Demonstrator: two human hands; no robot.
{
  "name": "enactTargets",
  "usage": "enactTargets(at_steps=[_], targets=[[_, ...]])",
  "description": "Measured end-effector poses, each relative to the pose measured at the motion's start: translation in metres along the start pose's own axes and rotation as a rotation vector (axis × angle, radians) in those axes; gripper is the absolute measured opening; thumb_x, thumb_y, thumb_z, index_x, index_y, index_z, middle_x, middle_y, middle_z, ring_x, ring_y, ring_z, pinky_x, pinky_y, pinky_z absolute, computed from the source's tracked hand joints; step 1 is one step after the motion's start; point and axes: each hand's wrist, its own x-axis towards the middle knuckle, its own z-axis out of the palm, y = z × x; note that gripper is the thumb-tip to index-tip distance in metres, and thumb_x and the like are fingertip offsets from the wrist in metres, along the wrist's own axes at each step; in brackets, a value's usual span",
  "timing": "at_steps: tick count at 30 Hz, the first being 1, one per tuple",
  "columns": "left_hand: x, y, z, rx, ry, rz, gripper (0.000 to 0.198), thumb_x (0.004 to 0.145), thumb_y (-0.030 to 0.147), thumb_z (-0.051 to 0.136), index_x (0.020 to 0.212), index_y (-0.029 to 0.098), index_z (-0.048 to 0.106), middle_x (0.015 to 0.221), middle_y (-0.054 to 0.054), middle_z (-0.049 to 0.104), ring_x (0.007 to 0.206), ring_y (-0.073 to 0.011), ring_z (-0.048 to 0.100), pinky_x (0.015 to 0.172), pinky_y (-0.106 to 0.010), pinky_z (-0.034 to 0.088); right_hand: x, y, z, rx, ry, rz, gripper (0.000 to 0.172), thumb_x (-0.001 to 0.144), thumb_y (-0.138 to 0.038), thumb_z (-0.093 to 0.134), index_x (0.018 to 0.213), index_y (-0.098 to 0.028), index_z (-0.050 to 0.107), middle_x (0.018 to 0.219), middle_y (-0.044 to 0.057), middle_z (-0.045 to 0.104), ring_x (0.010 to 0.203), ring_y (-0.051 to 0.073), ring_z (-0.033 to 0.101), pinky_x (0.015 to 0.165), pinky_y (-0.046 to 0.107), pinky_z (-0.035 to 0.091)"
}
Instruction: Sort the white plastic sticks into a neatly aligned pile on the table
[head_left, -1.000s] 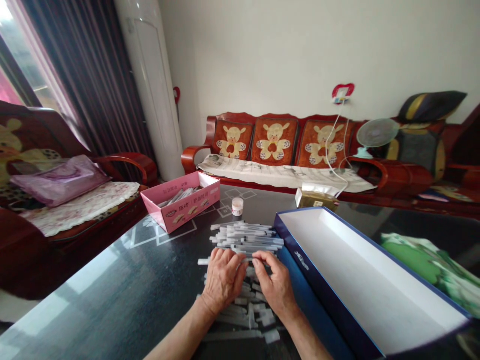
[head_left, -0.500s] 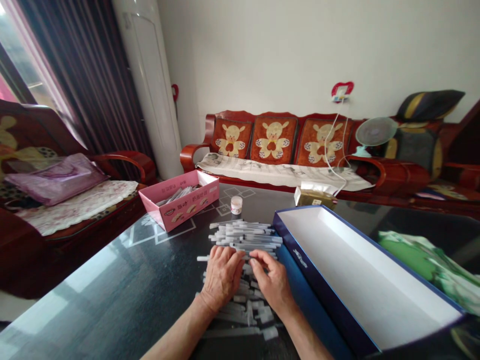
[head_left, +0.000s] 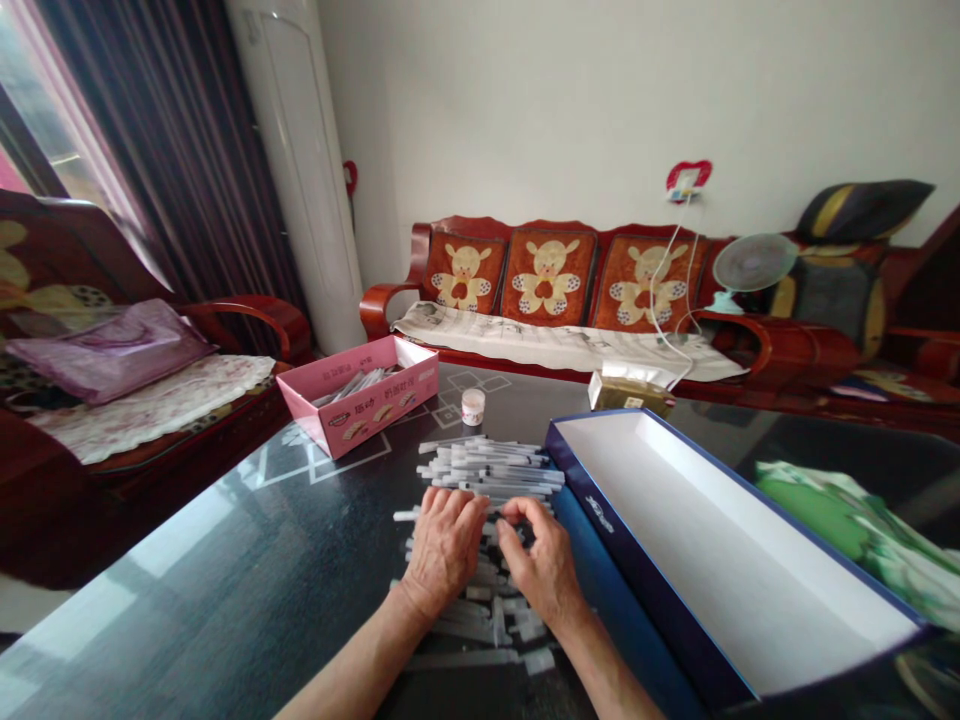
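head view: holding a slim white tube (head_left: 406,516) in the curled left hand (head_left: 444,545), with one end jutting left; curving thumb and forefinger of the right hand (head_left: 544,560) nearly together by the other end (can't tell whether pinching anything), just short of a heap of tubes (head_left: 495,468) on the dark table (head_left: 262,570).

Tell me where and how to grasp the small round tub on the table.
Likely best from above, pinching opposite sides of the small round tub: it stands upright, round-walled, apart from the pink box. The pen-like sticks lie on its near side, crowding a low approach.
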Motion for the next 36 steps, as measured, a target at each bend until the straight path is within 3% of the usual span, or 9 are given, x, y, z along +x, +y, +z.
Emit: enactTargets(at_steps=[8, 12, 15, 18, 21, 28, 32, 36], targets=[[0.001, 0.003, -0.006, 0.006, -0.009, 0.02, 0.028, 0.09, 0.021, 0.044, 0.113, 0.024, 0.06, 0.081, -0.004, 0.059, 0.076, -0.0181, 0.049, 0.076, -0.035, 0.036, 0.002, 0.006, -0.001, 0.084, 0.059, 0.033, 0.014, 0.088, -0.028, 0.049, 0.085, -0.02, 0.061, 0.081, 0.004, 0.068, 0.077, 0.018, 0.064, 0.073, 0.027, 0.05], [0.001, 0.0, -0.006, 0.055, 0.062, -0.046, 0.018, 0.089, 0.031, 0.051, 0.097, 0.026, 0.066, 0.072, -0.002, 0.056, 0.071, -0.0171, 0.048, 0.075, -0.035, 0.034, 0.002, 0.013, -0.005, 0.124, 0.162, 0.149, 0.017, 0.09, -0.033, 0.046, 0.086, -0.02, 0.057, 0.08, 0.004, 0.067, 0.076, 0.018, 0.064, 0.07, 0.028, 0.051], [0.002, -0.001, -0.005, 0.08, 0.083, -0.071, 0.017, 0.089, 0.03, 0.051, 0.087, 0.025, 0.067, 0.068, -0.002, 0.053, 0.069, -0.0167, 0.047, 0.074, -0.035, 0.033, 0.002, 0.013, -0.004, 0.017, 0.208, 0.04, 0.016, 0.089, -0.029, 0.047, 0.095, -0.02, 0.058, 0.092, 0.008, 0.067, 0.088, 0.021, 0.062, 0.08, 0.034, 0.05], [0.002, 0.001, -0.005, 0.085, 0.066, -0.057, 0.017, 0.089, 0.031, 0.051, 0.087, 0.024, 0.067, 0.068, -0.002, 0.053, 0.07, -0.017, 0.047, 0.075, -0.035, 0.033, 0.002, 0.006, -0.002, -0.143, 0.137, -0.19, 0.02, 0.087, -0.022, 0.05, 0.105, -0.02, 0.059, 0.104, 0.009, 0.065, 0.103, 0.024, 0.057, 0.093, 0.042, 0.043], [0.002, 0.001, -0.005, 0.072, 0.036, -0.03, 0.018, 0.089, 0.032, 0.051, 0.092, 0.025, 0.067, 0.07, -0.003, 0.053, 0.072, -0.0175, 0.046, 0.075, -0.035, 0.034, 0.002, 0.001, -0.002, -0.256, 0.02, -0.29, 0.016, 0.087, -0.018, 0.05, 0.098, -0.022, 0.062, 0.095, 0.005, 0.066, 0.099, 0.023, 0.057, 0.095, 0.044, 0.038], [0.002, -0.005, -0.003, 0.084, 0.017, -0.031, 0.033, 0.087, 0.012, 0.044, 0.113, 0.022, 0.061, 0.084, -0.006, 0.06, 0.077, -0.0195, 0.048, 0.077, -0.037, 0.037, 0.006, 0.026, -0.009, -0.31, 0.04, -0.168, 0.015, 0.089, -0.019, 0.044, 0.091, -0.019, 0.059, 0.089, 0.007, 0.064, 0.087, 0.022, 0.057, 0.082, 0.037, 0.043], [0.001, -0.01, -0.006, 0.052, 0.116, -0.057, 0.029, 0.088, 0.01, 0.04, 0.107, 0.02, 0.06, 0.091, -0.006, 0.065, 0.086, -0.0196, 0.055, 0.089, -0.042, 0.037, 0.004, 0.036, -0.009, -0.296, 0.065, -0.077, 0.015, 0.087, -0.018, 0.042, 0.09, -0.018, 0.057, 0.086, 0.007, 0.063, 0.085, 0.022, 0.058, 0.079, 0.037, 0.045], [-0.001, -0.011, -0.005, -0.147, 0.241, -0.036, 0.026, 0.089, 0.005, 0.034, 0.096, 0.018, 0.056, 0.106, -0.008, 0.066, 0.115, -0.0189, 0.054, 0.099, -0.039, 0.036, 0.001, 0.026, -0.007, -0.271, -0.076, -0.095, 0.013, 0.085, -0.018, 0.047, 0.084, -0.02, 0.06, 0.083, 0.005, 0.065, 0.085, 0.022, 0.059, 0.081, 0.037, 0.043]])
